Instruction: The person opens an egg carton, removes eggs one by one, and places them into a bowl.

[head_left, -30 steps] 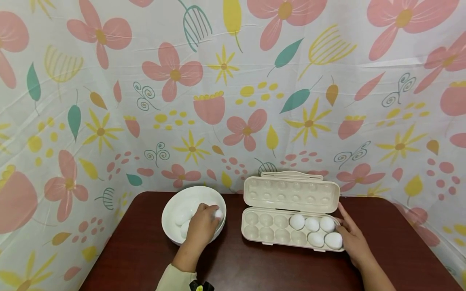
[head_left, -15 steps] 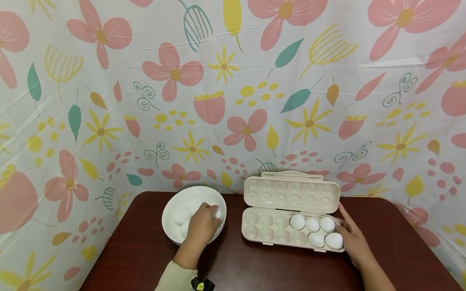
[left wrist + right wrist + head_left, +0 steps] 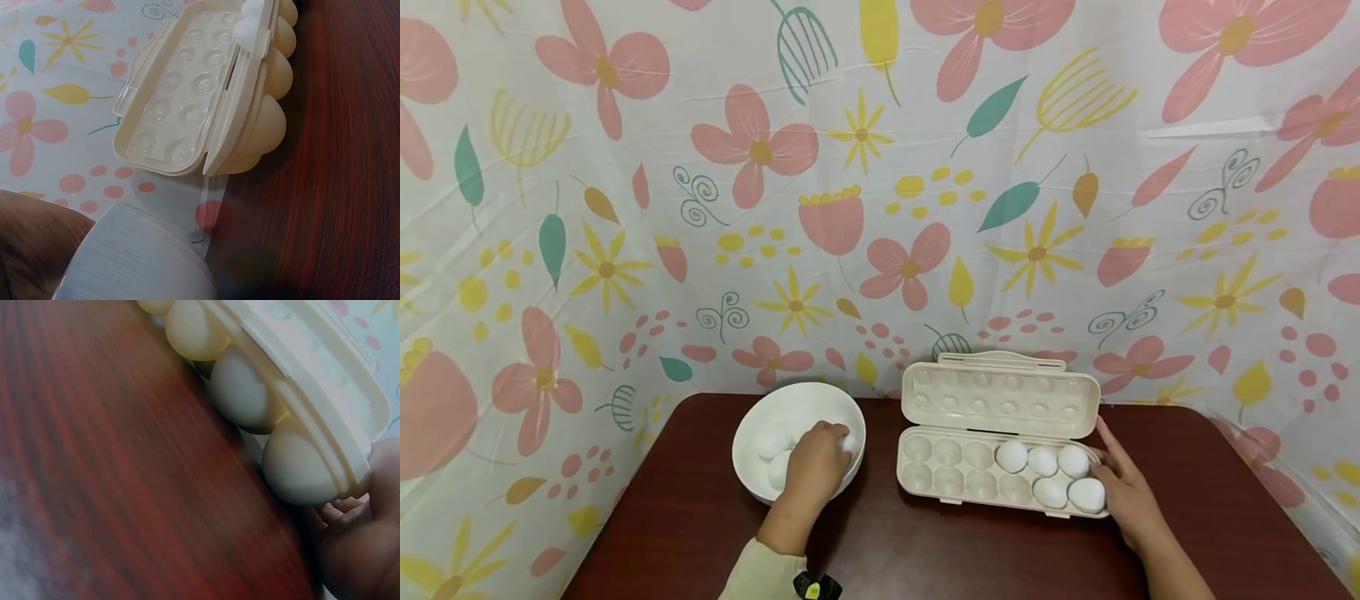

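While little has shifted over the last second, we note that the left hand (image 3: 816, 467) sits a touch deeper in the white bowl (image 3: 752, 479), fingers curled over an egg (image 3: 848, 442) at the bowl's right inner wall; that egg shows less than before. Two more eggs (image 3: 772, 442) lie in the bowl's left half. Right hand (image 3: 1123, 492) unchanged: fingers fairly straight, pressed against the right end of the egg carton (image 3: 925, 487), holding nothing that we can see. Carton unmoved, lid (image 3: 1000, 398) standing open toward the flowered backdrop (image 3: 880, 167). Five eggs still fill its right-hand cups (image 3: 1048, 479); the left cups (image 3: 947, 467) are vacant.

Edges and room: bowl and carton sit near each other, a narrow strip of dark bench (image 3: 880, 550) between them. Carton lid nearly meets the backdrop at the bench's far edge. Broad bare bench lies along the near side, and some to the right of the carton.
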Demonstrator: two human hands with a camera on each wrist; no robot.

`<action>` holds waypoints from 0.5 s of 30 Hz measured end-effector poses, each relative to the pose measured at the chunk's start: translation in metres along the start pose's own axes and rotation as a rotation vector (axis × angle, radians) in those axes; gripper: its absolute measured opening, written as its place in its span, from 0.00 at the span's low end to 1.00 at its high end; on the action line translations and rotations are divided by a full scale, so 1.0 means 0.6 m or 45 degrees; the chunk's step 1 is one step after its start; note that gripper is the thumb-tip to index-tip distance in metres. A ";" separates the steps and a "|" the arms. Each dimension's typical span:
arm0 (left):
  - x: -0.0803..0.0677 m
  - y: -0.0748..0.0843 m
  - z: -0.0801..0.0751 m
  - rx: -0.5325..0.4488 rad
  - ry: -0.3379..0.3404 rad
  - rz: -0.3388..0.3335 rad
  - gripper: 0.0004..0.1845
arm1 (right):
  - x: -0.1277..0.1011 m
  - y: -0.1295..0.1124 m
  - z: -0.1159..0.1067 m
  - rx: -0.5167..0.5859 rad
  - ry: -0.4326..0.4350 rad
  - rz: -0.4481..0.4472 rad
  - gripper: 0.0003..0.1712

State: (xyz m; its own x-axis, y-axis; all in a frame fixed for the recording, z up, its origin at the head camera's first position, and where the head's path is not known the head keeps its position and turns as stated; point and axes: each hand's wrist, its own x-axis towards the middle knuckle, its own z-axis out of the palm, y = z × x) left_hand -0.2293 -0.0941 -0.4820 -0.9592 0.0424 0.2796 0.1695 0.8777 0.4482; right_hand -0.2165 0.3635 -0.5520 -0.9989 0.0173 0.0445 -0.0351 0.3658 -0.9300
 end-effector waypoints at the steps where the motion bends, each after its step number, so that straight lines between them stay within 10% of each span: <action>1: 0.000 -0.001 0.001 0.004 -0.003 -0.001 0.18 | 0.000 0.000 0.000 -0.001 -0.001 0.003 0.36; 15: -0.005 0.000 0.003 -0.014 0.038 -0.011 0.20 | 0.000 0.004 0.000 0.007 -0.003 0.018 0.36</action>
State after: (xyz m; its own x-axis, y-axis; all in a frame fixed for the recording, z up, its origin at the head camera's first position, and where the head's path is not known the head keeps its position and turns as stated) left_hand -0.2269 -0.0935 -0.4844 -0.9534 0.0206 0.3009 0.1641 0.8725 0.4602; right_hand -0.2165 0.3645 -0.5542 -0.9993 0.0205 0.0302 -0.0208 0.3606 -0.9325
